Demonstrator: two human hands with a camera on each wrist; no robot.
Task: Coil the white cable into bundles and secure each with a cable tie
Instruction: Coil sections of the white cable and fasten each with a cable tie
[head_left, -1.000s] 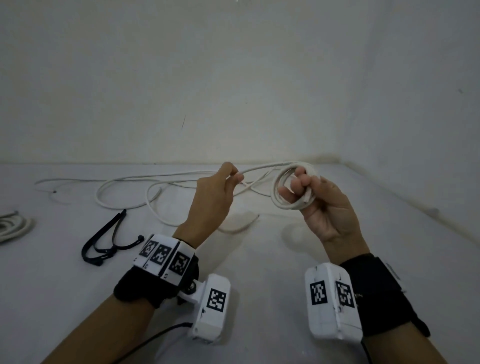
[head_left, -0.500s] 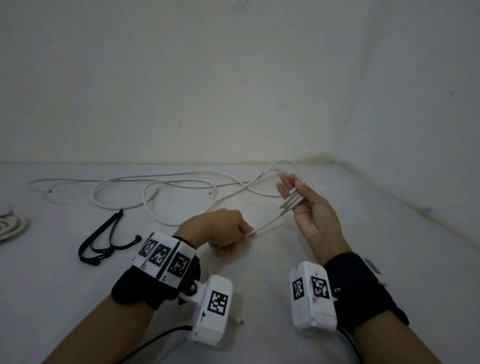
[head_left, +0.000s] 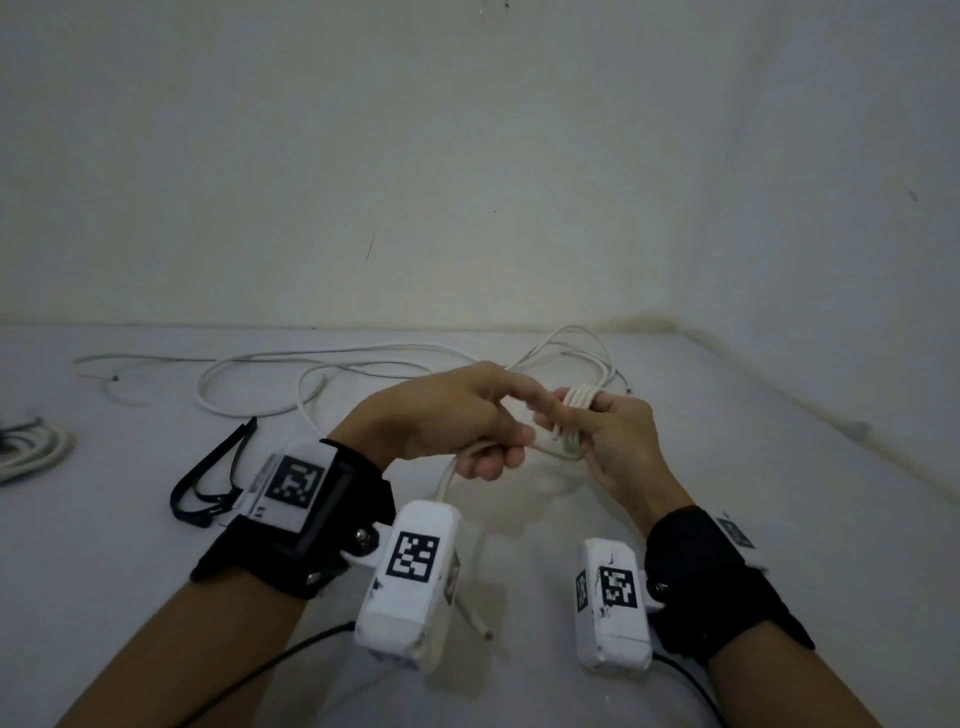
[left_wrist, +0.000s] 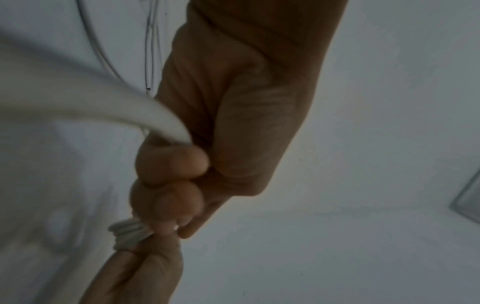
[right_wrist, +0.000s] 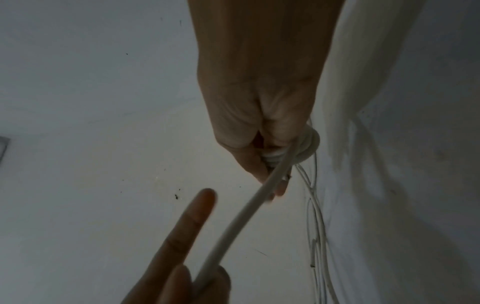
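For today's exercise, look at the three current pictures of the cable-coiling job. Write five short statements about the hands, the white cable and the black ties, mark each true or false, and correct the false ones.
1. The right hand holds a small coil of white cable wound round its fingers. True.
2. The left hand is empty. False: its curled fingers grip a strand of the cable.
3. A black cable tie is already fastened round the coil in the hands. False: the black cable ties lie on the table, to the left of the left wrist.
4. Loose cable still lies uncoiled on the table behind the hands. True.
5. Both hands rest flat on the table. False: they are raised above it.
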